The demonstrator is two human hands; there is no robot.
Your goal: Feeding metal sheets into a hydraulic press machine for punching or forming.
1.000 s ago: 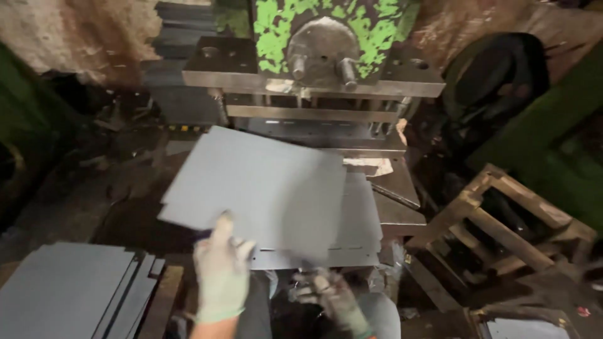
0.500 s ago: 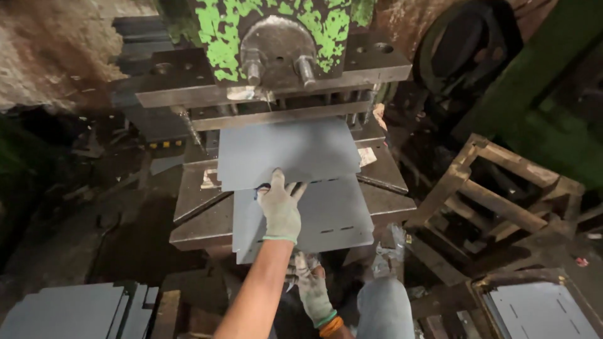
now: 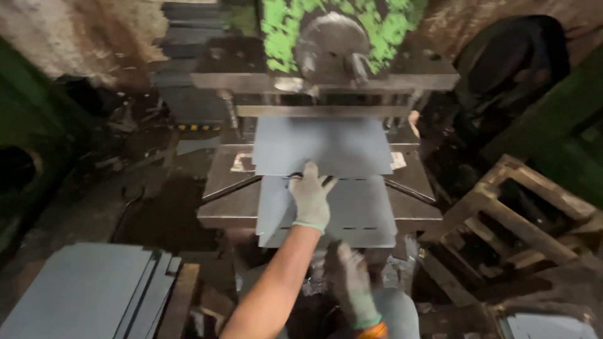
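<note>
A grey metal sheet [image 3: 326, 144] lies on the press bed [image 3: 229, 172], its far edge under the green-painted press head [image 3: 326, 44]. My gloved left hand [image 3: 309, 196] lies flat on that sheet's near edge, fingers spread and arm stretched forward. Beneath it a second grey sheet [image 3: 367, 213] with small slots overhangs the front of the bed. My right hand [image 3: 350, 282], in a dirty glove with an orange cuff, hangs low just below that overhanging edge, blurred and holding nothing that I can see.
A stack of grey sheets [image 3: 81, 292] lies at the lower left on a wooden support. A tilted wooden pallet frame [image 3: 515, 207] stands on the right, with another grey sheet [image 3: 546, 326] below it. Dark, cluttered floor surrounds the press.
The upper sheet went from being carried at an angle to lying square on the bed, pushed in under the press head. My left hand followed it forward. My right hand stayed low.
</note>
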